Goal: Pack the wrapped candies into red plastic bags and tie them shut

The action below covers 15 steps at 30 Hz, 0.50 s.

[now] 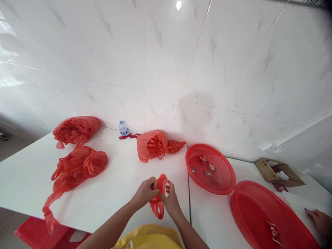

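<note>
at the near side of the white table point(124, 176), right before the wearer's yellow clothing point(150, 237), i log both hands on one small red plastic bag point(162, 182). left hand point(147, 190): narrow, thumb and fingers pinching the bag's left side. right hand point(169, 199): narrow too, fingers gripping its right side; exact fingertip contact is too small for me to read. one looped handle of the bag hangs down between the wrists.

behind the hands, against the wall side, i note a bundle of red bags point(151, 145) lying on its side, a smaller red bunch point(176, 146) touching its right end. just left of it: a dark red strip point(129, 136) and an upright clear bottle point(123, 128) with blue label and cap. further left, two more red heaps, one at the rear point(75, 129), one in front point(80, 166) trailing over the table edge above a red stool point(41, 231).

to the right, past a dark seam, i record a round red basket point(223, 162) with several small packets point(208, 173), a larger red basket point(251, 207) with one packet point(273, 232), a cardboard box point(269, 177), and another person's hand point(317, 219).
</note>
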Motion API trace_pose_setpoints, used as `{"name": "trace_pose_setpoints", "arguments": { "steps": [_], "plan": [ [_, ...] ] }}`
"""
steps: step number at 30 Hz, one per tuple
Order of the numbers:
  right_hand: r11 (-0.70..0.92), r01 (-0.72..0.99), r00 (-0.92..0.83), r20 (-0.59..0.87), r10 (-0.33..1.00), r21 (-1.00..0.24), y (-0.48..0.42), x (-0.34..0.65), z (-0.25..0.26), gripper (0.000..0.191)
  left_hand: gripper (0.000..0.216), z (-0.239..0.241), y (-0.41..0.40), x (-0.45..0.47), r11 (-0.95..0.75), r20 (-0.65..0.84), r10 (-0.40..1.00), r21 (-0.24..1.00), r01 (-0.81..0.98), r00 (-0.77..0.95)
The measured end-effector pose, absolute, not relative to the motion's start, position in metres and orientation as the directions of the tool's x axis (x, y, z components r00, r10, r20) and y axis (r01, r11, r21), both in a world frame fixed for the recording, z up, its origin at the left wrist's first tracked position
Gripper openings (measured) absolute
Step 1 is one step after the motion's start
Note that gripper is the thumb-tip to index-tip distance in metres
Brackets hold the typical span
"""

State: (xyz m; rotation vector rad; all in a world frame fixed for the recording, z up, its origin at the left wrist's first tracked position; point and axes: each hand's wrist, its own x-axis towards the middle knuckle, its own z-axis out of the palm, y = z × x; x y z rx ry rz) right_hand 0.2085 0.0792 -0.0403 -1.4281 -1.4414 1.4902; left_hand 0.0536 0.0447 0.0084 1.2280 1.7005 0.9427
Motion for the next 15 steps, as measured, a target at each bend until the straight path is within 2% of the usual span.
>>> {"name": "trace_pose_setpoints", "arguments": {
  "steps": [4,6,8,11,13,15],
  "plan": [
    [-0.238,0.398,-0.212,-0.342,0.915,-0.886,0.082,0.221,-0.062,0.013,0.023,0.024,0.047,0.048,0.228,-0.229,0.941,0.973,-0.036,-0.249],
    [-0.309,0.394,-0.134,-0.386,0.913,-0.866,0.091,0.240,-0.067,0.009,0.021,0.027,0.047,0.034,0.232,-0.258,0.907,0.966,-0.116,-0.334],
    [-0.405,0.315,-0.057,-0.443,0.895,-0.859,0.102,0.257,-0.069,0.012,0.019,0.026,0.045,0.018,0.261,-0.228,0.874,0.965,0.017,-0.430],
    [-0.483,0.230,0.004,-0.495,0.869,-0.845,0.116,0.272,-0.058,0.017,0.017,0.023,0.043,-0.004,0.297,-0.102,0.907,0.843,0.449,-0.408],
    [-0.478,0.211,0.010,-0.487,0.873,-0.853,0.122,0.276,-0.037,0.016,0.019,0.029,0.044,-0.013,0.295,-0.084,0.937,0.711,0.638,-0.339],
    [-0.387,0.185,0.015,-0.391,0.920,-0.903,0.123,0.279,-0.005,0.016,0.022,0.046,0.046,-0.015,0.284,-0.030,0.936,0.657,0.699,-0.352]
  ]
}}
